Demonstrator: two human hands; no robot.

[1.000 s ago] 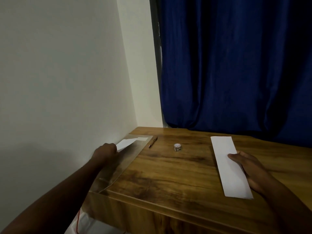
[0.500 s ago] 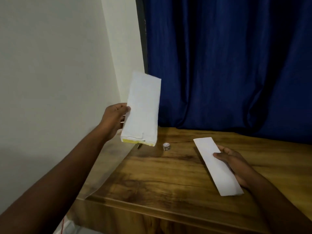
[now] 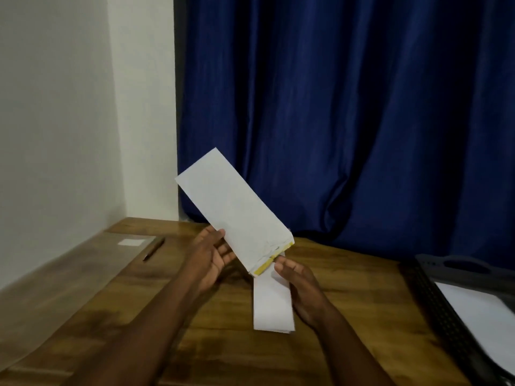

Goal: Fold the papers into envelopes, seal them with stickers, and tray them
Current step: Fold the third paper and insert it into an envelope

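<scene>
Two hands meet above the worktop [image 3: 117, 310]: your left hand [image 3: 207, 259] grips the yellow-edged envelope [image 3: 234, 211] tilted toward eleven o'clock, your right hand [image 3: 299, 277] open on the folded paper [image 3: 271, 307], seemingly ready to insert it.

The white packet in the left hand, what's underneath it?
Under the white packet lies a folded paper on the table, beside the right hand. Its far end is covered.
</scene>
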